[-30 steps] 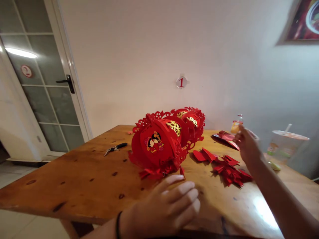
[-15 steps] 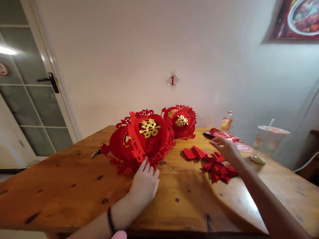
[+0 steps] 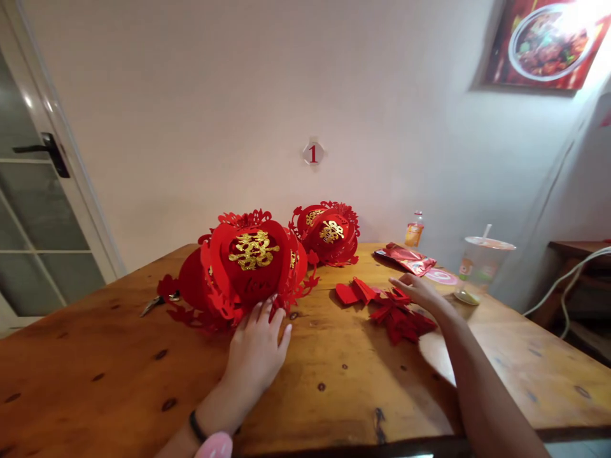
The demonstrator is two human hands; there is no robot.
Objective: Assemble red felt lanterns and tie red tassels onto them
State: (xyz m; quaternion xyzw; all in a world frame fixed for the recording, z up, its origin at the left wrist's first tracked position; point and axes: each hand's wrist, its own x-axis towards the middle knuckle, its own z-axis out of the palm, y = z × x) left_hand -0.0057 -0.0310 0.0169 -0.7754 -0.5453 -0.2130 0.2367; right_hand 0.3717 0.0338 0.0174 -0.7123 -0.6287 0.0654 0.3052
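A large red paper lantern (image 3: 252, 254) with a gold character on its front panel rests on the wooden table (image 3: 286, 388). My left hand (image 3: 258, 343) touches its lower front edge, fingers stretched out and thumb apart. To the right lies a pile of folded red paper pieces (image 3: 401, 318). Over the back of that pile hovers my right hand (image 3: 415, 289), its fingers extended and nothing visible in them; whether the fingertips touch the paper I cannot tell. Behind the large lantern stands a second red lantern (image 3: 327, 234), also with gold characters.
Keys (image 3: 160, 302) lie left of the large lantern. Toward the back right are a red packet (image 3: 405, 259), an orange drink bottle (image 3: 414, 230), a pink round disc (image 3: 441, 276) and a plastic cup with a straw (image 3: 482, 264). The wall (image 3: 214, 127) rises behind the table.
The large lantern has turned so its gold character faces forward more squarely. My right hand has come lower over the red paper pile. The whole view has shifted to the right.
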